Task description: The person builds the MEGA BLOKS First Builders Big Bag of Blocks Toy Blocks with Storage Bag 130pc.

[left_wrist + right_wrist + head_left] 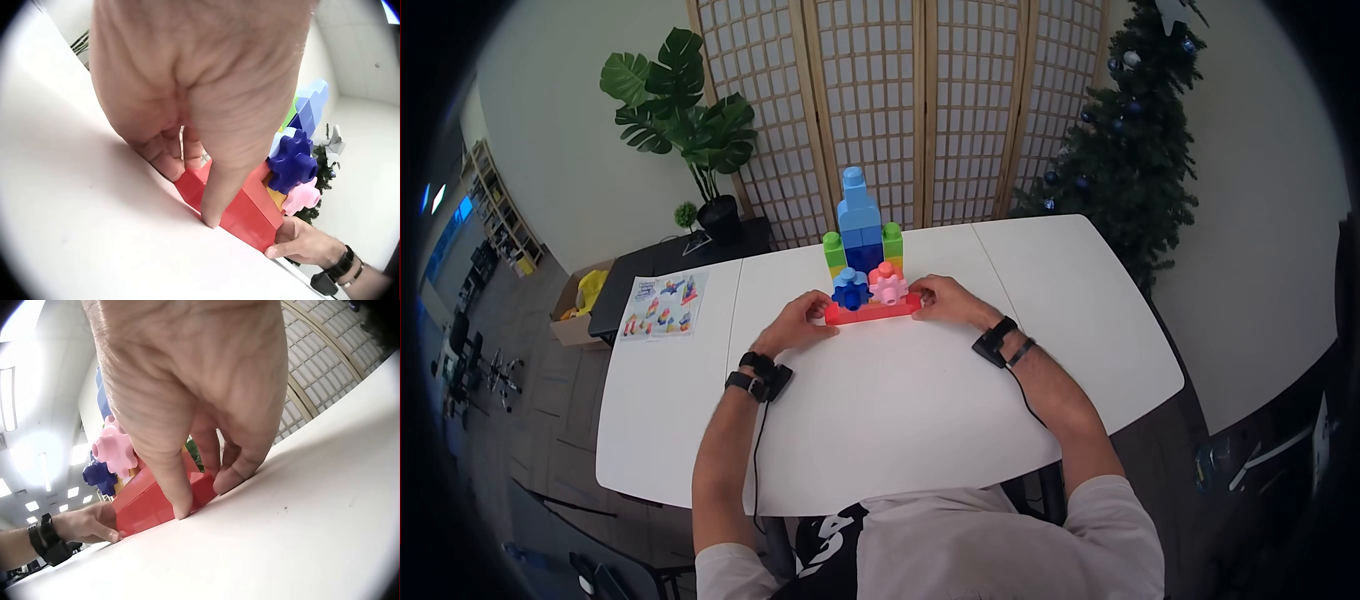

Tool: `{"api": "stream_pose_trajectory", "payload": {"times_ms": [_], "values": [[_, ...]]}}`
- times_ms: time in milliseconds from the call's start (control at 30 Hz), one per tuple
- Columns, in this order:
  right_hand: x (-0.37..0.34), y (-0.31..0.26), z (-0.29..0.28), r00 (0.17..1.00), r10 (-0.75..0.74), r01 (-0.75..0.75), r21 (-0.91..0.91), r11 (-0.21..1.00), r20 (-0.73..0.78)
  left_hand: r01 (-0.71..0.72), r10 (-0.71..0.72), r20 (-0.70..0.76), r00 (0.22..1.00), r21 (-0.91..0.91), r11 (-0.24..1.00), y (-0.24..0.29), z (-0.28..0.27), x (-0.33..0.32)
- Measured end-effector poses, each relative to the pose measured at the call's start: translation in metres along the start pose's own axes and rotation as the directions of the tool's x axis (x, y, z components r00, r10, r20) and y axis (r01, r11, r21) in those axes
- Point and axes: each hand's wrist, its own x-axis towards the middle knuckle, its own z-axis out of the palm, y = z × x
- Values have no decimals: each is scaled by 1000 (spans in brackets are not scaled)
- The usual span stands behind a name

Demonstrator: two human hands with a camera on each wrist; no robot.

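A tower of toy building blocks stands on the white table, with a long red base (870, 314) along its front. My left hand (802, 320) holds the left end of that base, thumb on the near face and fingers round behind. At the other end my right hand (950, 302) grips it the same way. Above the base sit a dark blue gear (853, 294) and a pink gear (889, 288). Behind them rises a column of blue blocks (860, 220), flanked by green blocks (892, 240). Both thumbtips reach down to the tabletop in the wrist views.
A printed sheet (664, 305) with pictures of block models lies on the left of the white table (880, 420). Beyond the table are a potted plant (690, 120), a folding screen (880, 110) and a decorated tree (1115, 150). Cables trail from both wrist cameras.
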Motion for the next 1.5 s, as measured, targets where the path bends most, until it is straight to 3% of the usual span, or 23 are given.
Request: {"api": "stream_pose_trajectory", "payload": {"times_ms": [100, 233, 300, 433, 467, 533, 633, 733, 800, 833, 867, 933, 1000, 1067, 1133, 1233, 1500], "values": [[-2, 6, -1, 1000, 6, -7, 102, 995, 8, -68, 67, -9, 998, -26, 997, -4, -2, -5], [-14, 7, -5, 1000, 6, -3, 204, 979, -16, -50, 49, -23, 999, -25, 998, 5, -13, -26], [-23, 8, -11, 1000, 25, -25, 179, 984, 6, -17, 9, 44, 999, 176, 984, 17, -27, -46], [-54, 10, -32, 998, 56, -57, 88, 995, 13, -6, -31, 119, 992, 300, 954, 6, -59, -95], [-64, 9, -40, 998, 59, -60, 91, 994, 17, 29, -59, 94, 994, 292, 956, 3, -70, -112], [-85, 8, -57, 998, 57, -60, -136, 989, -25, 104, -119, 26, 993, 340, 935, -1, -94, -147], [-119, 19, -83, 993, 65, -90, -287, 954, -96, 188, -184, -50, 982, 408, 893, -9, -140, -208], [-155, 33, -109, 984, 112, -155, -369, 916, -136, 319, -207, -306, 929, 385, 866, -34, -201, -290], [-179, 46, -125, 974, 148, -207, -400, 893, -175, 530, -249, -518, 819, 513, 675, -88, -256, -376], [-192, 51, -132, 960, 179, -258, -430, 865, -215, 654, -233, -700, 675, 420, 630, -119, -276, -426], [-204, 54, -140, 960, 179, -258, -429, 866, -216, 716, -178, -743, 645, 508, 479, -138, -301, -484], [-228, 59, -153, 910, 282, -378, -332, 864, -303, 847, -232, -827, 513, 443, 293, -130, -322, -574], [-250, 73, -164, 901, 270, -384, -332, 862, -341, 990, -380, -920, 95, 127, -60, -97, -303, -626], [-266, 84, -174, 890, 258, -390, -331, 859, -377, 958, -407, -893, -194, -83, -274, -89, -286, -677], [-280, 92, -183, 861, 280, -439, -341, 831, -425, 879, -391, -829, -399, -225, -420, -83, -263, -711], [-292, 97, -192, 845, 306, -474, -350, 808, -438, 796, -361, -750, -555, -351, -493, -52, -213, -709], [-306, 105, -198, 838, 336, -484, -301, 822, -429, 826, -445, -706, -551, -387, -410, -99, -182, -766]]}}
